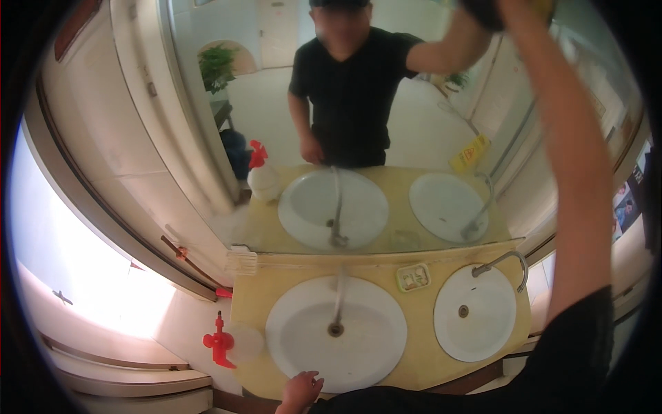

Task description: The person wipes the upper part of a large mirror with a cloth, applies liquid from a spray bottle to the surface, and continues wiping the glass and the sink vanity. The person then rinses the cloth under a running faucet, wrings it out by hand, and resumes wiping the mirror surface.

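High at the upper right, my right arm stretches to the big mirror (420, 124). My right hand (516, 8), partly cut off by the top edge and blurred, is closed around a dark and yellow thing (545, 10), perhaps a cloth, against the glass. Down at the front of the left white washbasin (372, 359), my left hand (301, 390) is by the rim with its fingers loosely bent and apart, holding nothing visible. Whether it rests on the rim I cannot tell.
A yellow counter (420, 314) carries a second basin (493, 338) with a curved tap (520, 265). Between the basins at the back lies a small soap dish (414, 277). A spray bottle with a red head (219, 341) stands left, near a white brush-like thing (242, 261).
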`<state>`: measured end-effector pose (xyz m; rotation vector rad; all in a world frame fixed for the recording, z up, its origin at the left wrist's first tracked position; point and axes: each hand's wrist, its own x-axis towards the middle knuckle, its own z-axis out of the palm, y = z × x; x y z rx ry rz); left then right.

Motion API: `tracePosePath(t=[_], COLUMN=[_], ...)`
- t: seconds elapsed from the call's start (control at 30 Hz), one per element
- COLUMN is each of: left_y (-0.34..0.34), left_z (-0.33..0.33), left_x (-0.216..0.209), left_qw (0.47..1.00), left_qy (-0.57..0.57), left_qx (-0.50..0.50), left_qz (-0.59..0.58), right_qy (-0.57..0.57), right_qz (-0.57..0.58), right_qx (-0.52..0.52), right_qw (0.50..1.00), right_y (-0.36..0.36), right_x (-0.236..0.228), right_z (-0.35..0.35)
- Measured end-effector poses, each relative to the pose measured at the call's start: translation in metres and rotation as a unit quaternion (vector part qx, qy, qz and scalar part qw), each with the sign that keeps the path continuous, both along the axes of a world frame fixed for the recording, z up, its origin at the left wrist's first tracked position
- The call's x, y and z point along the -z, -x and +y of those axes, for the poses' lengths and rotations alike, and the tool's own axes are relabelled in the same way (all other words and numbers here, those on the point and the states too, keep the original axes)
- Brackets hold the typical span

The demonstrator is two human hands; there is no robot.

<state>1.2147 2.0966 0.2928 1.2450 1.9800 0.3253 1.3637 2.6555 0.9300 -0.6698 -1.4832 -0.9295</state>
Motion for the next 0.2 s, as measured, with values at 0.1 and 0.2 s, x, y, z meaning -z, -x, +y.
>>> tracePosePath(t=[0.1,0.2], left_y=[-0.017,-0.024], left_z=[-0.004,-0.027], left_x=[-0.007,0.037], left_qw=[0.996,0.991], left_qy=[0.088,0.106], left_qx=[0.011,0.06], left_qz=[0.01,-0.047], right_qy=[0.068,0.432], right_qz=[-0.241,-0.472], right_qx=[0.086,-0.397], right_qw=[0.964,0.658], right_y=[0.04,0.016], right_x=[0.216,0.46], right_z=[-0.053,-0.035])
